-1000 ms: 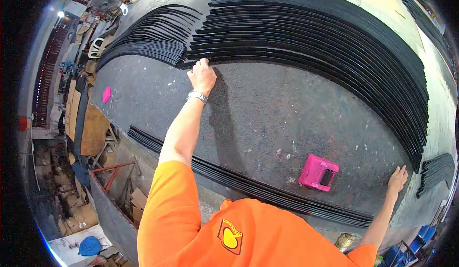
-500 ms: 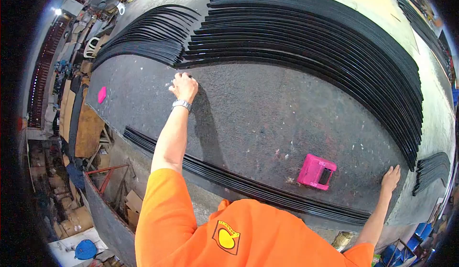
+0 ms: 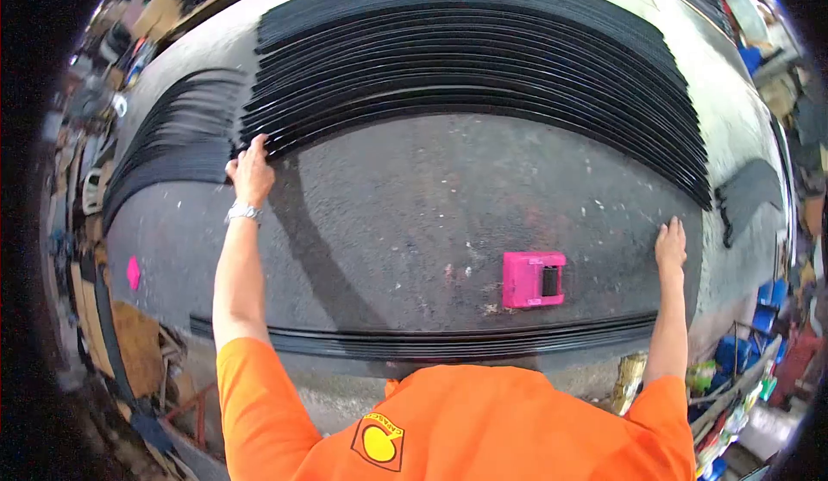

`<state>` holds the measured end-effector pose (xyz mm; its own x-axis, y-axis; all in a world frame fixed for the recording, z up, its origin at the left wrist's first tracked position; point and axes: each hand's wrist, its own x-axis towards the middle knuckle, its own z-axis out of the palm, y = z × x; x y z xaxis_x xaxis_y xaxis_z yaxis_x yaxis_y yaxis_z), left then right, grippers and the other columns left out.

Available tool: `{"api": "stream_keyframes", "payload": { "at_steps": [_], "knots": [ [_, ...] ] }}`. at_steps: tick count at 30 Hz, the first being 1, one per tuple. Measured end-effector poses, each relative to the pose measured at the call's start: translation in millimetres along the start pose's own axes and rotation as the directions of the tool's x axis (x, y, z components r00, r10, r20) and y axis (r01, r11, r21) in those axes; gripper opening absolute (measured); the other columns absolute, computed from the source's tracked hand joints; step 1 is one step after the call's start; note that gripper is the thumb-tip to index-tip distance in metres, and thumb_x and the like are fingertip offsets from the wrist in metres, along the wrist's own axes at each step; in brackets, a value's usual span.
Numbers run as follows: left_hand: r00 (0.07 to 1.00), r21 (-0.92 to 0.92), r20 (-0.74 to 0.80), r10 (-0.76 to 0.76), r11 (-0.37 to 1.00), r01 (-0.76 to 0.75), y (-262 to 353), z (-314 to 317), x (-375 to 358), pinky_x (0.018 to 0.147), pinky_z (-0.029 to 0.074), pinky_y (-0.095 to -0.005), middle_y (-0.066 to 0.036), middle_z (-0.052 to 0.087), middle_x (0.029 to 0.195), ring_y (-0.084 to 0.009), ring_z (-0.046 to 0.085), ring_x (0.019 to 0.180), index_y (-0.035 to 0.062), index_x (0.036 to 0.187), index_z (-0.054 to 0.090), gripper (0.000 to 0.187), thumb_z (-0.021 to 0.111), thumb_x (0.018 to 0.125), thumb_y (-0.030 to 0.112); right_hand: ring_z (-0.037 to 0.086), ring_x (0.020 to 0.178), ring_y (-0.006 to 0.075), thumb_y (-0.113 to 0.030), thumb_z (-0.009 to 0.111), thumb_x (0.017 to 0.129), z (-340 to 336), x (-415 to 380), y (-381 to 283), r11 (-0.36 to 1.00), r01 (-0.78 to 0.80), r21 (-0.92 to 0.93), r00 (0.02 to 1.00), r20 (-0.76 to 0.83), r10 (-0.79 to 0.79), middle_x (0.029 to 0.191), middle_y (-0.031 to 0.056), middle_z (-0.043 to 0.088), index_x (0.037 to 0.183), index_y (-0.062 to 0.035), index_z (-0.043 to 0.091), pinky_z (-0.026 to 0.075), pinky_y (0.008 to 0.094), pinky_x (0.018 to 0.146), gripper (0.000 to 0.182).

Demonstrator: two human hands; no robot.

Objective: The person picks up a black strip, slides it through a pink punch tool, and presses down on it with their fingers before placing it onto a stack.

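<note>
A broad row of long black strips [image 3: 466, 67] lies side by side across the far part of the dark work table [image 3: 414, 196]. My left hand [image 3: 252, 175], with a metal watch on the wrist, reaches to the left end of the nearest strips. Its thumb and fingers are apart, and the fingertips appear to touch the strip ends. My right hand [image 3: 671, 244] rests on the table near the right ends of the row, fingers stretched forward, holding nothing visible. A pink block with a black insert [image 3: 533, 280] sits between my arms, closer to the right one.
Shorter black strips [image 3: 172, 149] are fanned out at the left, and another small stack [image 3: 749, 195] lies at the right. Several thin strips [image 3: 448, 341] run along the near table edge. A small pink piece [image 3: 133, 272] lies far left. Shelves and clutter surround the table.
The view has turned and shifted. My left hand has moved forward to the left ends of the strips. On the other side, my right hand has slid forward along the table.
</note>
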<state>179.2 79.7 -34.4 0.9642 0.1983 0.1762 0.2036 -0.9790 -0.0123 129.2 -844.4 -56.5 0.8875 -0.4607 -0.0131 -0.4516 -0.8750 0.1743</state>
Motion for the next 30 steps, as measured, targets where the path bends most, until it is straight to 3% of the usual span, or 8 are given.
{"api": "stream_keyframes", "payload": {
  "at_steps": [5, 16, 19, 22, 23, 24, 27, 30],
  "knots": [
    [0.990, -0.064, 0.036, 0.134, 0.989, -0.131, -2.9, 15.4, 14.4, 0.090, 0.034, -0.0446, 0.002, 0.069, 0.103, -0.0221, 0.065, 0.099, 0.0218, 0.145, 0.042, 0.078, 0.064, 0.073, 0.000, 0.041, 0.145, 0.0354, -0.036, 0.046, 0.106, 7.6, -1.2, -3.5, 1.000, -0.020, -0.013, 0.999, -0.036, 0.020, 0.159, 0.0157, 0.041, 0.155, -0.0116, 0.040, 0.046, 0.0559, 0.108, 0.054],
    [0.953, -0.122, -0.041, 0.301, 0.945, -0.304, 45.1, 7.6, 18.5, 0.089, 0.034, -0.0428, 0.002, 0.068, 0.094, -0.0205, 0.064, 0.096, 0.0196, 0.143, 0.047, 0.072, 0.059, 0.078, -0.009, 0.044, 0.142, 0.0371, -0.031, 0.048, 0.106, -0.4, -5.8, -13.9, 1.000, -0.011, -0.004, 0.997, -0.071, 0.010, 0.157, 0.0175, 0.043, 0.152, -0.0084, 0.043, 0.046, 0.0521, 0.108, 0.052],
    [0.965, -0.124, -0.029, 0.261, 0.957, -0.263, 51.0, 5.5, 14.8, 0.089, 0.035, -0.0430, 0.003, 0.071, 0.096, -0.0200, 0.065, 0.096, 0.0205, 0.141, 0.050, 0.066, 0.056, 0.081, -0.007, 0.044, 0.142, 0.0374, -0.031, 0.048, 0.106, -4.9, -6.9, -14.4, 1.000, -0.014, 0.007, 0.998, -0.054, 0.014, 0.157, 0.0181, 0.044, 0.152, -0.0088, 0.043, 0.044, 0.0515, 0.110, 0.051],
    [0.988, -0.124, -0.049, 0.149, 0.980, -0.154, 60.1, -2.4, 14.9, 0.088, 0.037, -0.0453, 0.002, 0.076, 0.095, -0.0220, 0.070, 0.095, 0.0224, 0.138, 0.055, 0.056, 0.055, 0.086, 0.000, 0.045, 0.140, 0.0386, -0.029, 0.048, 0.105, -13.3, -6.4, -15.0, 0.999, 0.039, 0.017, 0.997, -0.060, -0.038, 0.152, 0.0212, 0.048, 0.149, -0.0033, 0.046, 0.041, 0.0485, 0.113, 0.050],
    [0.987, -0.088, -0.075, 0.145, 0.985, -0.151, 59.4, -5.5, 14.4, 0.087, 0.038, -0.0461, 0.001, 0.076, 0.094, -0.0232, 0.071, 0.093, 0.0229, 0.137, 0.055, 0.056, 0.054, 0.086, 0.001, 0.045, 0.141, 0.0382, -0.027, 0.048, 0.105, 8.1, 2.2, 4.3, 0.988, 0.149, -0.028, 0.981, -0.123, -0.151, 0.152, 0.0214, 0.049, 0.147, -0.0006, 0.047, 0.040, 0.0481, 0.114, 0.049],
    [0.982, -0.117, -0.136, 0.135, 0.982, -0.151, 53.9, -0.6, 14.3, 0.085, 0.039, -0.0462, 0.001, 0.076, 0.094, -0.0229, 0.071, 0.091, 0.0227, 0.135, 0.056, 0.055, 0.054, 0.085, 0.000, 0.044, 0.142, 0.0376, -0.027, 0.046, 0.106, 38.8, 25.1, 34.1, 0.955, 0.247, -0.165, 0.964, -0.061, -0.260, 0.153, 0.0209, 0.048, 0.148, -0.0006, 0.046, 0.039, 0.0476, 0.115, 0.050],
    [0.972, -0.185, -0.215, 0.091, 0.974, -0.132, 47.1, 4.7, 13.4, 0.089, 0.035, -0.0433, 0.002, 0.074, 0.089, -0.0205, 0.070, 0.089, 0.0206, 0.132, 0.059, 0.054, 0.054, 0.083, -0.002, 0.043, 0.143, 0.0372, -0.033, 0.044, 0.108, 36.5, 22.4, 27.8, 0.982, 0.160, -0.104, 0.981, -0.091, -0.169, 0.155, 0.0216, 0.044, 0.152, -0.0038, 0.043, 0.039, 0.0470, 0.115, 0.053],
    [0.972, -0.061, -0.217, 0.095, 0.992, -0.111, 48.3, 0.8, 9.9, 0.089, 0.036, -0.0431, 0.000, 0.068, 0.104, -0.0191, 0.064, 0.101, 0.0203, 0.132, 0.057, 0.055, 0.064, 0.080, 0.003, 0.043, 0.143, 0.0370, -0.036, 0.043, 0.108, 36.6, 23.3, 27.6, 0.988, 0.129, -0.088, 0.988, -0.071, -0.136, 0.156, 0.0225, 0.043, 0.154, -0.0067, 0.041, 0.039, 0.0472, 0.115, 0.054]
  ]
}}
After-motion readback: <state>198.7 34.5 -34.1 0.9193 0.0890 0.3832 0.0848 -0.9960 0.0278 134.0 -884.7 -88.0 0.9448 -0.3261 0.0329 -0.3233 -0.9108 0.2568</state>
